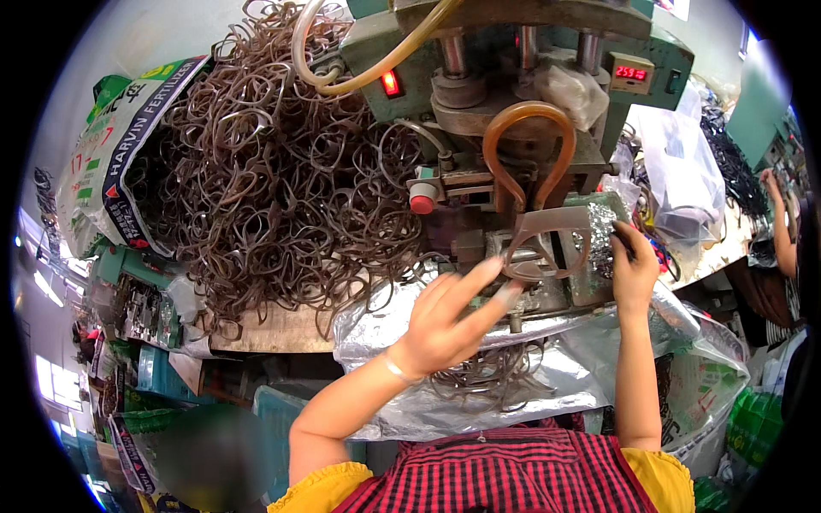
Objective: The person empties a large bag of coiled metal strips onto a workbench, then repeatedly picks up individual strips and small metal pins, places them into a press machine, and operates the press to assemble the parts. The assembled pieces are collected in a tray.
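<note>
Where a sack (90, 184) spills rings (282, 188), left grip (440, 329) apart near frame (552, 221), right grip (634, 272) unclear

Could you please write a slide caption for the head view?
Left hand and right hand flank a brown looped piece at a green press, beside piled brown loops.

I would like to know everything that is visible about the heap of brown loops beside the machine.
The heap of brown loops is a tall, tangled mound of thin, curved pieces, many ring-like, brown to greyish, with glossy highlights; they look like plastic. It lies left of the machine, on a wooden tabletop, some pieces hanging at the front edge. Its left side meets a white printed sack. Neither hand appears to touch it.
</note>
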